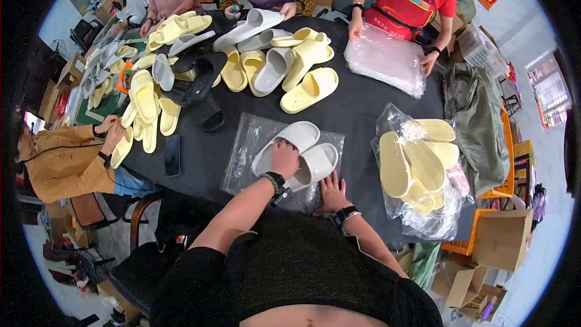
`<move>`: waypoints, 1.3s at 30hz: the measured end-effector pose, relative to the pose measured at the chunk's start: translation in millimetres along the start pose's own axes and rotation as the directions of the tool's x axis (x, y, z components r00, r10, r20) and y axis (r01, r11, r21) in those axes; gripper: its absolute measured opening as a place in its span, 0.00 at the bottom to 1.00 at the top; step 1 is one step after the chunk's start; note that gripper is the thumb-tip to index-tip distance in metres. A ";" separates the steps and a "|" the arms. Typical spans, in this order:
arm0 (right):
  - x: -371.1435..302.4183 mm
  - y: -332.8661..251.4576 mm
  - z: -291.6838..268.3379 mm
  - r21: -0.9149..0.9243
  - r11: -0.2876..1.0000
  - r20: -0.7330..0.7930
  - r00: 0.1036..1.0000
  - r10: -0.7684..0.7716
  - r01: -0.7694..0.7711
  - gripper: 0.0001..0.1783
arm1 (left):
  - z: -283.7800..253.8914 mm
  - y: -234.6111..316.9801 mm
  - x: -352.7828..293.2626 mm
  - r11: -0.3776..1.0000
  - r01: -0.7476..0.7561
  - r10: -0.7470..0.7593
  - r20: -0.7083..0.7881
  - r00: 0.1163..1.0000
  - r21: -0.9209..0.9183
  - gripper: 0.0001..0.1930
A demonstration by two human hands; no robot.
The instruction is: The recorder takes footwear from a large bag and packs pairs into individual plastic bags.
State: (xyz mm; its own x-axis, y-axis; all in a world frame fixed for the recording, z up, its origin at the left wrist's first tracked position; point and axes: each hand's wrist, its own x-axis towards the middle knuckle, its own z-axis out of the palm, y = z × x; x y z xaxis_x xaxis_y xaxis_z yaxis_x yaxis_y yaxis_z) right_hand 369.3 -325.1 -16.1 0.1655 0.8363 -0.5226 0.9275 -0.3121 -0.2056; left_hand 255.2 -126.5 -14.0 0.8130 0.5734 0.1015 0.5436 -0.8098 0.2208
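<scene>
1. At left, loose slippers (144, 98) crowd the dark worktop (365, 122); a nudge could topple some onto the phone (173, 155) just beside them.
2. At centre, a clear bag (237, 156) lies flat beneath the work; its thin film could crease or tear if dragged.
3. The left hand (285, 158) reaches into one grey slipper, fingers hidden; whether its grip is closed is impossible to judge.
4. The grey slippers (319, 165) sit side by side over the bag, toes pointing away; an uneven push could split the pair.
5. The right hand (331, 195) spreads beside them, its grip loose and holding nothing; leaning hard could skid the film.
6. At right, bagged yellow slippers (394, 166) rest near the worktop's edge, where a bump could send them over.
</scene>
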 end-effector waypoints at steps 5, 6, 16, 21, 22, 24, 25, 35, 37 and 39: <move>-5.6 3.8 -3.2 0.041 0.999 -0.079 0.997 -0.018 0.021 0.82 | -5.2 -30.7 2.7 0.989 0.144 -0.145 0.057 0.988 0.033 0.12; -4.1 2.8 -9.0 0.050 0.998 -0.061 0.998 -0.019 0.022 0.83 | -6.2 -41.6 1.4 0.984 0.172 -0.173 0.021 0.985 0.049 0.12; -1.3 0.1 -34.8 0.084 0.993 0.019 0.996 -0.082 0.080 0.78 | -35.0 -107.1 -53.6 0.881 0.371 -0.404 0.060 0.913 0.293 0.12; -6.0 16.0 -10.6 0.025 0.997 0.046 0.997 -0.069 0.068 0.75 | -10.5 -102.4 -74.4 0.950 0.302 -0.293 -0.112 0.950 0.074 0.12; -4.5 14.4 -10.0 0.026 0.999 0.028 0.999 -0.044 0.043 0.75 | -9.5 -105.8 -80.1 0.947 0.319 -0.315 -0.076 0.946 0.047 0.12; -4.7 13.8 -8.8 -0.002 0.995 0.017 0.995 -0.101 0.102 0.71 | -13.9 -103.7 -83.1 0.944 0.328 -0.327 -0.138 0.935 -0.016 0.14; -3.9 12.1 -12.7 -0.013 0.993 0.001 0.993 -0.119 0.119 0.66 | -19.5 -102.1 -86.1 0.932 0.362 -0.361 -0.091 0.928 -0.003 0.15; 26.1 13.9 -83.3 -0.050 0.998 -0.204 0.978 -0.044 0.034 0.73 | -17.4 -108.5 -85.6 0.939 0.343 -0.340 -0.085 0.937 0.019 0.14; 35.0 29.3 -72.6 -0.038 0.997 -0.116 0.991 0.060 -0.065 0.75 | -15.7 -109.9 -70.1 0.953 0.302 -0.296 -0.151 0.943 0.021 0.13; 29.5 34.0 -64.1 -0.040 0.997 -0.103 0.993 0.054 -0.059 0.76 | -13.9 -110.3 -72.3 0.955 0.298 -0.292 -0.180 0.939 0.006 0.13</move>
State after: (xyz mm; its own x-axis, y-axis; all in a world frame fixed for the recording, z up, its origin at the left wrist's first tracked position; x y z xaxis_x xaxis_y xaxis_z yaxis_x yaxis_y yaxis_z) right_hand 427.2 -282.1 14.5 0.2494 0.8602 -0.4449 0.9290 -0.3423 -0.1410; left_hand 133.7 -76.9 -32.2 0.5673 0.7974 0.2057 0.7624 -0.6030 0.2348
